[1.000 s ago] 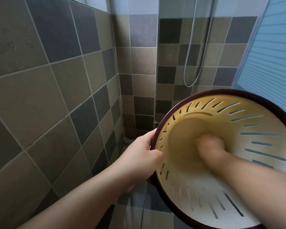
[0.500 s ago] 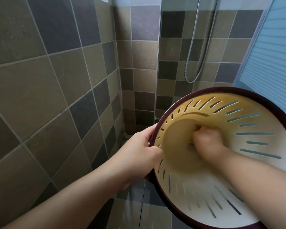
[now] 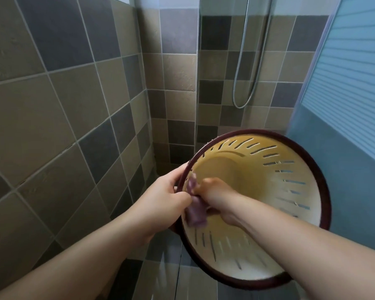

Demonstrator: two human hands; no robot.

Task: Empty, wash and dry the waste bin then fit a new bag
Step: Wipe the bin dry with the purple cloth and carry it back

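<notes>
The waste bin [image 3: 290, 191] is a cream plastic basket with slotted walls and a dark red rim, held up in the air and tipped with its mouth toward me. My left hand [image 3: 167, 198] grips the rim at its left side. My right hand [image 3: 217, 195] is inside the bin near that same edge, closed on a small purple cloth [image 3: 195, 211] pressed against the inner wall. The bin holds nothing else that I can see.
Tiled walls in brown and grey stand close on the left [image 3: 63, 126] and ahead. A metal shower hose [image 3: 247, 83] hangs in a loop on the back wall. A blue slatted door [image 3: 351, 83] is on the right. Tiled floor [image 3: 160, 267] lies below.
My right hand has come from deep at the bin's bottom to the left inner wall near the rim, and the purple cloth now shows. The bin has shifted lower in view.
</notes>
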